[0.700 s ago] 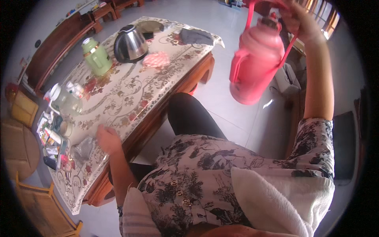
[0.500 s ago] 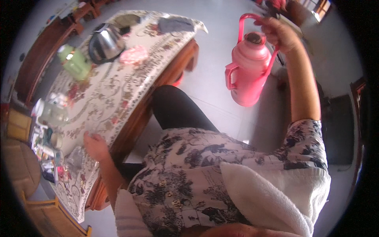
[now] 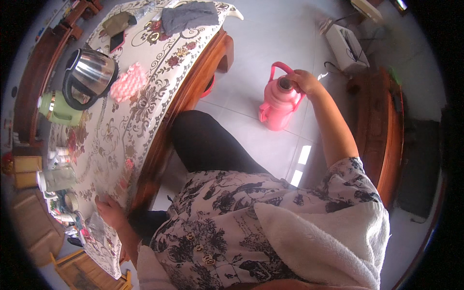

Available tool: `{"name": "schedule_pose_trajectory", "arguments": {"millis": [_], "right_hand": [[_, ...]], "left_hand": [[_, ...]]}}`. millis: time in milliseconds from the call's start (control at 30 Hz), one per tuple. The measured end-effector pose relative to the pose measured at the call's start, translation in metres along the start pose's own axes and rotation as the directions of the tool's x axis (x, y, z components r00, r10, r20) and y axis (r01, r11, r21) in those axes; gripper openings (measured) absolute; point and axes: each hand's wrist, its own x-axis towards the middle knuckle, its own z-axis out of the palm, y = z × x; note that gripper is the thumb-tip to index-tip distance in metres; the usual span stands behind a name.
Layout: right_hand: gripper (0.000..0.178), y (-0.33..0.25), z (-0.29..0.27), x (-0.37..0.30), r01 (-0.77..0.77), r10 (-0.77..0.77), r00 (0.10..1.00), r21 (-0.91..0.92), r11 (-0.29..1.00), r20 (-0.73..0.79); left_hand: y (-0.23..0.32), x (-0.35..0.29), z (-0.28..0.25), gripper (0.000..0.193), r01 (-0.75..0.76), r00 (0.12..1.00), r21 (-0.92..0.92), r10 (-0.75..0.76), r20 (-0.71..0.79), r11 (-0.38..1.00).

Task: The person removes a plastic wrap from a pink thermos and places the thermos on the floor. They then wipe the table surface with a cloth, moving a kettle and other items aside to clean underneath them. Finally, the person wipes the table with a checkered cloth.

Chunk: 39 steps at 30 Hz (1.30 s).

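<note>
Our pink vacuum flask with a looped carrying handle [image 3: 279,107] is upright over the pale tiled floor [image 3: 241,104]; we can't quite tell whether its base touches down. Our right hand [image 3: 303,82] grips the handle; our left hand [image 3: 111,212], loosely spread, looks empty beside the flower-patterned tablecloth [image 3: 104,145]. We seem to be lowering the flask; the next move calls for keeping it level. Compared with the earlier frame, it looks farther down.
</note>
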Motion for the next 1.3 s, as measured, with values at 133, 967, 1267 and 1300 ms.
{"name": "schedule_pose_trajectory", "arguments": {"millis": [133,967,1267,1300], "right_hand": [[0.032,-0.013,0.011,0.048,0.078,-0.08,0.997,-0.328,0.941,0.01],[0.035,-0.021,0.094,0.117,0.32,-0.013,0.947,-0.946,-0.048,0.321],[0.067,0.032,0.112,0.031,0.332,-0.256,0.932,-0.887,0.321,0.256],[0.059,0.01,0.106,0.032,0.479,-0.423,0.854,-0.779,0.406,0.305]], "left_hand": [[0.008,-0.006,-0.005,0.048,0.019,1.0,-0.039,-0.018,0.024,0.999],[0.047,-0.066,-0.002,0.051,-0.158,0.987,-0.207,0.151,-0.048,0.966],[0.024,-0.017,-0.106,0.043,-0.328,0.911,-0.422,0.165,-0.378,0.845],[0.061,-0.014,-0.166,0.034,-0.37,0.851,-0.474,0.086,-0.519,0.799]]}}
